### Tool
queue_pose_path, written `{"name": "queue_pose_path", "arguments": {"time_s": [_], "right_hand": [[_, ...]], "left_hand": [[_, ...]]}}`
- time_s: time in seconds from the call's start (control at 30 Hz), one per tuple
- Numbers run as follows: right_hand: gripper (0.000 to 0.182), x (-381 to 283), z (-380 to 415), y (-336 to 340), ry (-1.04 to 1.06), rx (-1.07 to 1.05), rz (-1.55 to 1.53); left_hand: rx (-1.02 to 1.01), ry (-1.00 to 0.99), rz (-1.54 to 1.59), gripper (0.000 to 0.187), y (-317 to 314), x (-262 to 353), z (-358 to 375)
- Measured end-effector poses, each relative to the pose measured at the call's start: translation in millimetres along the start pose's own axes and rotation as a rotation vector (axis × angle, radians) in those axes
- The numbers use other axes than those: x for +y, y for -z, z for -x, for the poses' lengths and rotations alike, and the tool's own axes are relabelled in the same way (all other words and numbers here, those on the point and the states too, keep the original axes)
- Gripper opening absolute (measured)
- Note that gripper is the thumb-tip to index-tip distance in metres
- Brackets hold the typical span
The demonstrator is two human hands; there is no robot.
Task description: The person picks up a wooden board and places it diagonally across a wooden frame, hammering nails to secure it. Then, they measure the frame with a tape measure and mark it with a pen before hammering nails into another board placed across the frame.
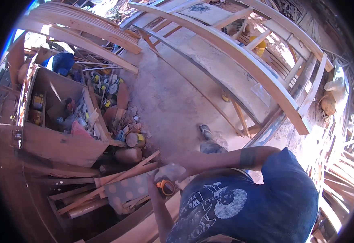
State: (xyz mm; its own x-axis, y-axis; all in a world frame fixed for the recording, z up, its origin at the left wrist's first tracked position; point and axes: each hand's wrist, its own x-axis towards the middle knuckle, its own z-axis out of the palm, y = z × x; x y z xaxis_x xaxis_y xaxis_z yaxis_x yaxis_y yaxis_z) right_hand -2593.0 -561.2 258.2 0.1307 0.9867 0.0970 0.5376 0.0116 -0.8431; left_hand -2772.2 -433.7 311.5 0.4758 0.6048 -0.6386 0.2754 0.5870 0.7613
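Note:
My right arm reaches across from the blue sleeve, and my right hand is blurred beside a pale, translucent thing that I cannot make out. Close below it is my left hand, with an orange-rimmed watch at the wrist. The fingers of both hands are too smeared to read. Just left of my left hand, a grey cloth with pale dots lies over wooden strips.
A wooden bin of scraps and cans stands at left, with rubble beside it. Stacked boards lie at upper left. A long wooden frame crosses the upper right. My foot is on the dusty floor. Timber offcuts line the right.

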Motion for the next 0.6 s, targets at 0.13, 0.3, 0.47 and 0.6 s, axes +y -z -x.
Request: {"name": "queue_pose_path", "arguments": {"time_s": [0.13, 0.3, 0.47, 0.6], "right_hand": [[0.079, 0.0, -48.8, 45.6, 0.129, -0.117, 0.134], [0.077, 49.7, -114.4, 159.5, 0.122, 0.031, 0.133], [0.067, 121.1, -152.0, 346.9, -0.044, 0.337, 0.082], [0.084, 202.6, -141.8, 494.7, -0.390, 0.884, 0.054]], "left_hand": [[-0.208, 0.034, 0.222, 0.063, -35.1, 35.7, -65.3], [-0.411, 0.036, 0.229, 0.066, -142.8, 130.0, -136.0], [-0.240, -0.165, -0.349, 0.047, -171.9, 172.8, -273.0], [-0.227, -0.340, -1.280, 0.045, -173.6, 174.5, -338.3]]}}
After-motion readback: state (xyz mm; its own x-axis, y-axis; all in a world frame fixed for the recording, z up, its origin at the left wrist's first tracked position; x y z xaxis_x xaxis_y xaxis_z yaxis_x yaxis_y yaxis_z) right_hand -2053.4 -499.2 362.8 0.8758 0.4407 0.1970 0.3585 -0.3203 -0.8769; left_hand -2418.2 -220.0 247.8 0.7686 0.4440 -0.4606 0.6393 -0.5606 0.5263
